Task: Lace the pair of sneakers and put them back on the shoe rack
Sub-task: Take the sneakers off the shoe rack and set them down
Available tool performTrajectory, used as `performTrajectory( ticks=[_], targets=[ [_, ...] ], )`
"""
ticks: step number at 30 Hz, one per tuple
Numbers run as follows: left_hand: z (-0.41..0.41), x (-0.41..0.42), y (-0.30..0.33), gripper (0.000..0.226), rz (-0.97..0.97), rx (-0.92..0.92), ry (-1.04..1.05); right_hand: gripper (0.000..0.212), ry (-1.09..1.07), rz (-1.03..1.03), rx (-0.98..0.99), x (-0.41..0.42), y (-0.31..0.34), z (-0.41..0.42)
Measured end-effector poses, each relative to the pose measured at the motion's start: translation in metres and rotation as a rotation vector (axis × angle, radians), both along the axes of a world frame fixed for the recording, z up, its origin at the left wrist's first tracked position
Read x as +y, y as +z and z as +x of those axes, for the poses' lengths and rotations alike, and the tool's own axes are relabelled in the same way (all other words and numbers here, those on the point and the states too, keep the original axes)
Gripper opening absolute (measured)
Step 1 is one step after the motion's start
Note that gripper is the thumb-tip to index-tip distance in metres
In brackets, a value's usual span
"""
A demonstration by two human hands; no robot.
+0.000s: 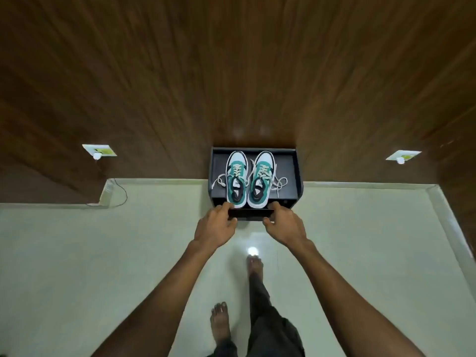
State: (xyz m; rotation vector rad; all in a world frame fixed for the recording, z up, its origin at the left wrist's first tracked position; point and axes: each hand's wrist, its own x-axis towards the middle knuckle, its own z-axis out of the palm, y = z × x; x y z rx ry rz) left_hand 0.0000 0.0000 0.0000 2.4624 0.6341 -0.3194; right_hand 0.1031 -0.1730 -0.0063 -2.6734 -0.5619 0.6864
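Observation:
Two teal-and-white sneakers stand side by side, toes to the wall, on top of a low dark shoe rack point(292, 163). On both the left sneaker point(235, 176) and the right sneaker point(261, 176), the pale laces are threaded, with loose ends trailing onto the rack top. My left hand point(215, 226) is just behind the left sneaker's heel and my right hand point(286, 226) just behind the right one's. On each hand the fingers curl over the rack's front edge and the thumb sits under it. The fingertips are close to the heels; whether they touch is unclear.
The rack stands against a dark wood-panelled wall. A white wall socket point(99, 150) on the left has a thin cable point(125, 194) running to the floor, and another socket point(401, 155) is on the right. My bare feet point(220, 323) stand on pale glossy tiles.

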Motion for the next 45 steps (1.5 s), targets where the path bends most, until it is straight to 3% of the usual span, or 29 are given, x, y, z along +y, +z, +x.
performTrajectory(
  ticks=[4,10,12,17,20,23,28,38,45],
  targets=[
    [0.055,0.011,-0.053,0.049,-0.072,0.201,0.117,0.064,-0.003,-0.114,0.227,0.028,-0.057,0.048],
    [0.122,0.02,-0.122,0.067,-0.077,0.362,0.124,0.08,0.028,-0.202,0.296,0.063,-0.129,0.108],
    [0.137,0.022,-0.143,0.067,-0.058,0.409,0.109,0.075,0.055,-0.225,0.306,0.071,-0.148,0.119],
    [0.156,0.021,-0.171,0.052,-0.078,0.509,0.134,0.033,0.037,-0.221,0.3,0.075,-0.168,0.134],
    [0.164,0.021,-0.174,0.044,-0.053,0.446,0.138,0.029,0.002,-0.176,0.226,0.071,-0.166,0.135],
    [0.166,0.017,-0.17,0.052,-0.025,0.344,0.117,0.028,-0.017,-0.128,0.142,0.062,-0.16,0.131],
    [0.137,0.0,-0.156,0.052,-0.023,0.153,0.139,0.023,-0.011,-0.098,0.051,0.044,-0.147,0.1],
    [-0.018,-0.055,-0.15,0.026,-0.05,0.015,0.115,0.026,-0.049,-0.079,-0.051,-0.017,-0.13,-0.054],
    [-0.133,-0.071,-0.201,0.043,-0.106,0.04,0.108,0.031,-0.011,-0.094,-0.014,-0.038,-0.18,-0.166]
  ],
)
